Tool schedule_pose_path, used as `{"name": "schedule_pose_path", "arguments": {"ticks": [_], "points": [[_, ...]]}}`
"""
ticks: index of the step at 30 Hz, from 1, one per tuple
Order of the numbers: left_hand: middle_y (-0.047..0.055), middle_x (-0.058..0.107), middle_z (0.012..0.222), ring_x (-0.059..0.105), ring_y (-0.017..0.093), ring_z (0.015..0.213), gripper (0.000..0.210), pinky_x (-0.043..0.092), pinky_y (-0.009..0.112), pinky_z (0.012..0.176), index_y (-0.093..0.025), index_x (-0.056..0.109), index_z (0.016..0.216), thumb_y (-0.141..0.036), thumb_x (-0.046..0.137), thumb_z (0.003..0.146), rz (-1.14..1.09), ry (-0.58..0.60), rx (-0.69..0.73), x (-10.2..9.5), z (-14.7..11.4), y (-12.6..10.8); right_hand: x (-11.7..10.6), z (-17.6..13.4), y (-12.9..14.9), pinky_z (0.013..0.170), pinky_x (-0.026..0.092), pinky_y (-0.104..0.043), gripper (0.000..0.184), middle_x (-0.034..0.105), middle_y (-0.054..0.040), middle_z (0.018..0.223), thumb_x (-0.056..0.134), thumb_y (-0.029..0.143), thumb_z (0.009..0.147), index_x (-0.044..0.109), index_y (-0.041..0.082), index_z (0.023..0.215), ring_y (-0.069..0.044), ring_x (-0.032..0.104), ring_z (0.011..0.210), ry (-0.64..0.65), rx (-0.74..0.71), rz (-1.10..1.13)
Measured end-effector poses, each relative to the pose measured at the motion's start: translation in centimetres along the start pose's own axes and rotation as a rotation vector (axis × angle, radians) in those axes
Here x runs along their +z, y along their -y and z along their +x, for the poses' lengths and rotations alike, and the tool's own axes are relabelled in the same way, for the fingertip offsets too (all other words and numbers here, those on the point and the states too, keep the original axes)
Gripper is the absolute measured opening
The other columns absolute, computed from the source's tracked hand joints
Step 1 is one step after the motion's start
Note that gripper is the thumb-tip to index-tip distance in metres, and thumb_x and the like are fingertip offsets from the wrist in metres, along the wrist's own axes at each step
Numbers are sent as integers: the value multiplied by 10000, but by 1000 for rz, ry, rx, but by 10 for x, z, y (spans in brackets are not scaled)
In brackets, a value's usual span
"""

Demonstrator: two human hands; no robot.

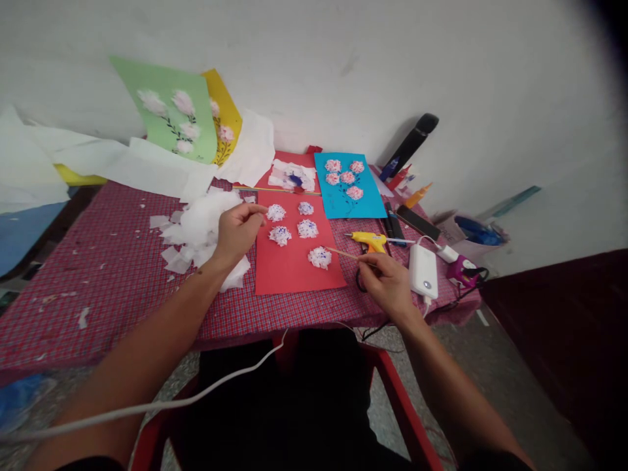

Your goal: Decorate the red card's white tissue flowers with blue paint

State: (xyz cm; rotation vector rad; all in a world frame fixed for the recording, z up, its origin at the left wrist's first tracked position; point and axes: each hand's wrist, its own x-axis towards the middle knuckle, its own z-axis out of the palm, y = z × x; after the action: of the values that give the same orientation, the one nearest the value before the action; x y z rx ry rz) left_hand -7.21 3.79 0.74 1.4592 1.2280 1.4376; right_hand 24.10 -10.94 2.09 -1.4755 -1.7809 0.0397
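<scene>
A red sheet of paper [294, 273] lies in front of me with several crumpled white tissue flowers on it, speckled blue-violet. My left hand [240, 229] rests at the sheet's left edge, its fingers partly stretched out beside the upper left flower [276, 212]; whether they touch it I cannot tell. Between the fingers of my right hand [385, 278] is a thin wooden stick [343, 253]. The stick's tip points at the lower right flower [320, 258], at its upper edge. A yellow glue gun [369, 241] lies just beyond my right hand.
White tissue pieces [203, 219] are heaped on the left. Behind the red sheet lie an ink-stained tissue [293, 176] and a blue flower card [350, 203]. A white power bank [422, 271] with cables stands right. Green [167, 124] and yellow cards [226, 118] lean on the wall.
</scene>
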Motion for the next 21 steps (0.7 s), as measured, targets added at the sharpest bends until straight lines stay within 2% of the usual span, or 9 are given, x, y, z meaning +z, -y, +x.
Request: {"name": "schedule_pose_path", "arguments": {"ticks": [4, 10, 15, 21], "points": [[8, 718, 716, 614, 130, 653, 194, 485, 271, 612, -223, 807, 890, -191, 639, 799, -1, 6, 11, 0, 0, 0, 0, 0, 1, 761, 602, -375, 136, 795, -52, 886, 615, 234, 929, 750, 242, 938, -216, 743, 783, 37, -37, -4], [8, 712, 714, 621, 135, 663, 194, 499, 274, 627, -214, 804, 904, -206, 638, 803, 1, 11, 7, -1, 0, 0, -1, 0, 0, 783, 605, -393, 138, 798, -50, 897, 617, 238, 930, 752, 256, 955, -236, 754, 830, -10, -12, -36], [10, 718, 720, 615, 132, 658, 190, 497, 272, 625, -214, 805, 901, -206, 643, 802, 6, 5, 5, -1, 0, -1, 0, 0, 4, 787, 602, -377, 141, 799, -47, 901, 612, 210, 932, 745, 257, 939, -226, 755, 833, 40, -63, -14], [9, 718, 727, 621, 135, 665, 199, 501, 273, 625, -214, 806, 912, -210, 636, 808, 9, 13, 13, -1, 0, 1, 1, -3, -4, 791, 603, -388, 142, 799, -55, 914, 617, 215, 924, 749, 252, 959, -233, 754, 840, -17, -32, -46]]}}
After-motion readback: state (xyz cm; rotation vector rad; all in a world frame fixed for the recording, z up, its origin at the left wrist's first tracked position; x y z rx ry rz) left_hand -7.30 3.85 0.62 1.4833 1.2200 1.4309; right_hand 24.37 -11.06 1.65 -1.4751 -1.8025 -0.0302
